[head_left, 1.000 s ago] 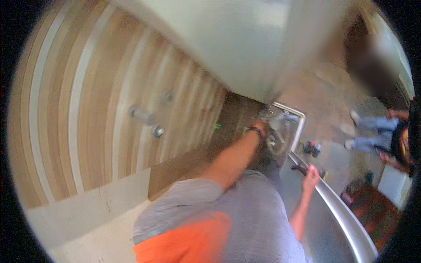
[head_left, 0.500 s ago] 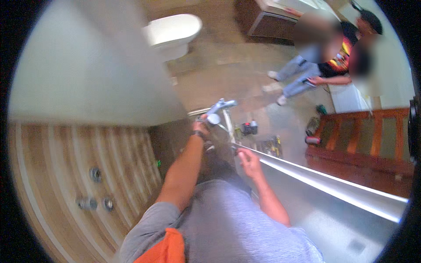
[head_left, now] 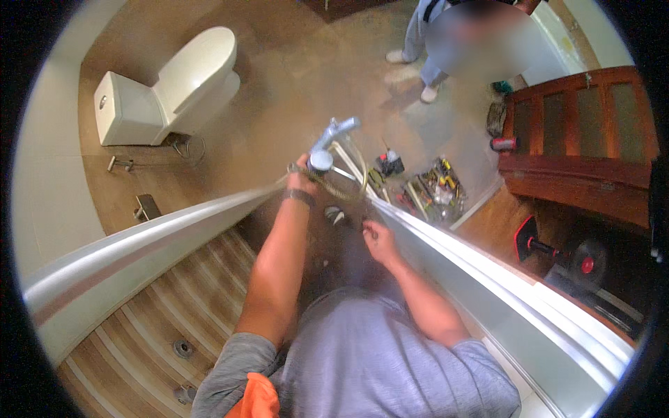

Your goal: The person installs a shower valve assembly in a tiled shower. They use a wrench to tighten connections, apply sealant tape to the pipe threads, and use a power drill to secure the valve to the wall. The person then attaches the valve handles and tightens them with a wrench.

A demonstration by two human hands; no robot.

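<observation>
My left hand (head_left: pixel 300 177) is closed around a shower set out in front of me. The set has a chrome mixer tap (head_left: pixel 339 131), a round pale shower head (head_left: pixel 320 161) and a flexible metal hose (head_left: pixel 364 167) looping down to the right. Part of the hose lies across my left wrist area. My right hand (head_left: pixel 380 244) is lower and to the right, beside the white-edged panel (head_left: pixel 446 244), its fingers curled in a pinch. Something small and dark may be at its fingertips, too small to name.
A white toilet (head_left: pixel 195 76) stands far left. Past the panel, tools (head_left: pixel 439 191) and a black-and-red cordless tool (head_left: pixel 390 161) lie on the floor. A brown wooden door (head_left: pixel 571 132) is at right. Another person's legs (head_left: pixel 417 42) show at the back. Pipe fittings (head_left: pixel 182 348) protrude from the striped wall.
My view has swung, bringing the whole toilet and more tools into sight. My left hand still holds the shower set. My right hand has come away from the panel's end, fingers still curled.
</observation>
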